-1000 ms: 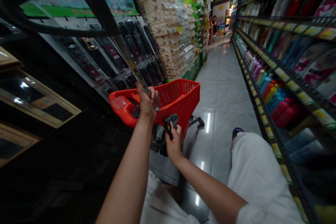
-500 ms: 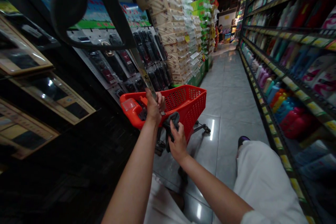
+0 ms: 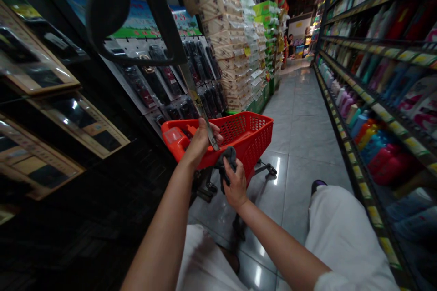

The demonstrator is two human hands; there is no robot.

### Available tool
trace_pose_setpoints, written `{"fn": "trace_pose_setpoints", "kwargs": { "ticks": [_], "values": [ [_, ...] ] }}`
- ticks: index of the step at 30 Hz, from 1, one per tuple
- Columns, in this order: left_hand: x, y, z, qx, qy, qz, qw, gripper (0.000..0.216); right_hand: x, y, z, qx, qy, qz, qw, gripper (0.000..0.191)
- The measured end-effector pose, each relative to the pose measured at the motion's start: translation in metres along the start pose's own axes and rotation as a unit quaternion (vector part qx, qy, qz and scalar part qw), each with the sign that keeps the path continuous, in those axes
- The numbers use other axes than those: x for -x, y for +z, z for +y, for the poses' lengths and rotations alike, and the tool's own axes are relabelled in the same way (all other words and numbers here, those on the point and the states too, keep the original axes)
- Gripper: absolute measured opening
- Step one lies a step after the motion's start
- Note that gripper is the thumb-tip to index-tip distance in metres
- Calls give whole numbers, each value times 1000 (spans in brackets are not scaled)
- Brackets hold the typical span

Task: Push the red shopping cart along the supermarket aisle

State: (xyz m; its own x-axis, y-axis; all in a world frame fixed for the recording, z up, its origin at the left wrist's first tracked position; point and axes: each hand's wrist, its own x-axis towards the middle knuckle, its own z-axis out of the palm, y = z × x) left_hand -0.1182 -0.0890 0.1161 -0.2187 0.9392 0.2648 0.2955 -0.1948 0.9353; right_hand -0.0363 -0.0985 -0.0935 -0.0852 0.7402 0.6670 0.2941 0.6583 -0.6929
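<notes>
A long, narrow metal blade with a dark looped handle [image 3: 170,32], shaped like a handsaw, slants down across the view with its handle end close to the camera. My left hand [image 3: 203,141] is closed around the blade near its lower end, thumb along one side and fingers behind it. Just below that end, my right hand [image 3: 235,182] grips a bunched dark grey cloth [image 3: 227,159], which looks apart from the blade. Beyond both hands stands a red plastic shopping cart [image 3: 256,141] on wheels.
Stacked cartons [image 3: 225,32] and hanging packaged goods [image 3: 146,84] line the left side, with boxed items [image 3: 99,122] nearer. Shelves of bottles [image 3: 372,141] run along the right. A tiled aisle [image 3: 300,132] leads away to a distant person [image 3: 290,45].
My left hand's fingers have loosened and spread somewhat around the blade, baring its lower end. The whole scene has shifted slightly right in view. The cloth stays in my right hand.
</notes>
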Motion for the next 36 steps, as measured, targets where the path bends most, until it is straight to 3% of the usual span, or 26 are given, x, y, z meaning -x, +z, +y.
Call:
{"fn": "trace_pose_setpoints", "kwargs": {
  "ticks": [2, 5, 8, 11, 17, 20, 22, 25, 28, 30, 34, 36],
  "values": [
    [11, -17, 5, -168, 42, -7, 985, 63, -11, -3, -6, -3, -15, 4, 1000, 72],
    [30, -35, 6, -448, 47, 3, 893, 54, -3, -1, 5, 14, -31, -16, 999, 74],
    [44, -37, -3, -574, 22, 45, 817, 57, 24, 5, 27, 53, -9, -31, 998, 73],
    [48, -30, -12, -616, 6, 97, 781, 60, 33, 8, 28, 79, 2, -37, 996, 71],
    [46, -29, -13, -611, 16, 101, 785, 60, -13, 3, -22, 60, -65, -20, 996, 73],
    [45, -31, -14, -600, 28, 97, 794, 52, -8, 9, -17, 53, -56, -13, 997, 74],
    [45, -33, -15, -598, 39, 91, 796, 46, 14, 16, 3, 53, -5, -12, 999, 73],
    [44, -34, -19, -606, 50, 97, 788, 44, 55, 29, 36, 51, 136, -23, 989, 67],
    [43, -34, -22, -622, 55, 118, 772, 50, 72, 36, 46, 44, 230, -50, 971, 60],
    [42, -35, -24, -627, 58, 128, 766, 52, 64, 36, 36, 29, 227, -49, 972, 60],
    [40, -36, -26, -621, 59, 132, 771, 48, 36, 33, 6, -6, 147, -35, 989, 67],
    [39, -37, -26, -614, 59, 130, 776, 46, 36, 36, 5, -11, 144, -33, 989, 67]
  ]
}}
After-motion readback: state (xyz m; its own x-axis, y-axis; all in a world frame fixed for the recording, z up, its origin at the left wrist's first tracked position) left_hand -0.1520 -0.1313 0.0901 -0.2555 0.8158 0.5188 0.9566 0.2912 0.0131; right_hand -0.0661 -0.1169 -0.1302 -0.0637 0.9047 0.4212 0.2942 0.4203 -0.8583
